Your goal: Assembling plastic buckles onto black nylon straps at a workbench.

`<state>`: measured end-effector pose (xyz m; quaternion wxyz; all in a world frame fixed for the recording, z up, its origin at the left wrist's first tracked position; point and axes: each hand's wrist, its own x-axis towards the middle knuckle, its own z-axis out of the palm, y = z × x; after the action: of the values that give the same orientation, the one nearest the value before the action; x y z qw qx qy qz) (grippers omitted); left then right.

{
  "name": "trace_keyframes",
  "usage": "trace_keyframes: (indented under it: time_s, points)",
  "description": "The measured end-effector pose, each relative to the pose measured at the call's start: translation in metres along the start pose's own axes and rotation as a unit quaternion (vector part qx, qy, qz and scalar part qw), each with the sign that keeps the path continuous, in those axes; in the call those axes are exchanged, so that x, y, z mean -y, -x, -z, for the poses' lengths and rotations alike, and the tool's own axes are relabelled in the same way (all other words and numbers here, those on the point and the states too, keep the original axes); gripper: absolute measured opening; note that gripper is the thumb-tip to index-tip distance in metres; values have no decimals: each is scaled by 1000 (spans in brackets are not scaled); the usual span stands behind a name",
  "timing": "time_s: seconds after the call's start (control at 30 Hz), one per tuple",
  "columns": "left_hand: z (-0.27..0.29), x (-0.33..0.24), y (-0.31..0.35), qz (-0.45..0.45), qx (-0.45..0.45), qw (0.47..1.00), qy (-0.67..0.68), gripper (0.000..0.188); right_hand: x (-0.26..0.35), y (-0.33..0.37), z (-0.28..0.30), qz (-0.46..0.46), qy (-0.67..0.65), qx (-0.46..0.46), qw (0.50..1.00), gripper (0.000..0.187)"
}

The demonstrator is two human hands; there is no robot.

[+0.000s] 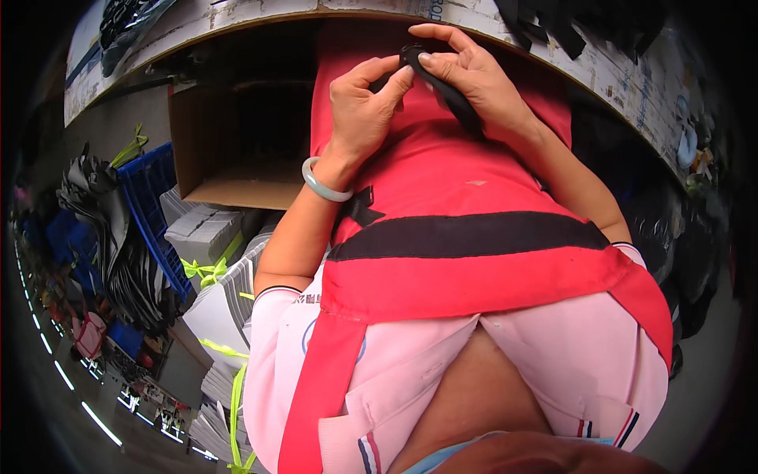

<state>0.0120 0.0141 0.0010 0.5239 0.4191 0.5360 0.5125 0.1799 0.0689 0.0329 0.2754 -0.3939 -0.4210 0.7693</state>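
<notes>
A narrow black strap [454, 101] hangs between my two hands over the red apron [442, 162], just short of the table edge. My right hand [485, 83] pinches it near its upper end between thumb and fingers, with the index finger raised and bent. At that end is a small dark loop or fitting [409, 54], too small to make out fully. My left hand [363, 107], a pale green bangle [320, 186] on its wrist, has thumb and index finger closed on the same end. The strap's lower end passes behind my right wrist.
Ahead runs the worn white edge of a table [260, 17], with black pieces [600, 24] on top. An open cardboard box [241, 189] stands to the left. Nearby are a blue crate [154, 213], dark layered sheets [118, 237] and grey bundles tied with yellow-green ribbon [205, 271].
</notes>
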Motion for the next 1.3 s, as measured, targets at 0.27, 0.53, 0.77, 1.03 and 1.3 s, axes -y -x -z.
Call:
trace_keyframes:
  time_s: [0.27, 0.53, 0.77, 1.03, 1.3]
  points:
    - [4, 12, -12, -225, -15, 957, -180, 17, -2, -4, 1, -47, -47, -13, 998, 44]
    - [7, 17, -11, -219, 25, 957, -191, 20, -6, -12, 8, -23, -7, -3, 1000, 43]
    - [9, 31, -15, -235, 61, 961, -137, 22, -10, -12, 23, -81, -44, 69, 993, 30]
    - [7, 8, -13, 237, 54, 930, 277, 22, -9, -6, 10, 124, 129, 0, 984, 17]
    - [-5, 6, -13, 41, -20, 992, 117, 21, 6, 4, 3, 134, 169, -84, 973, 16]
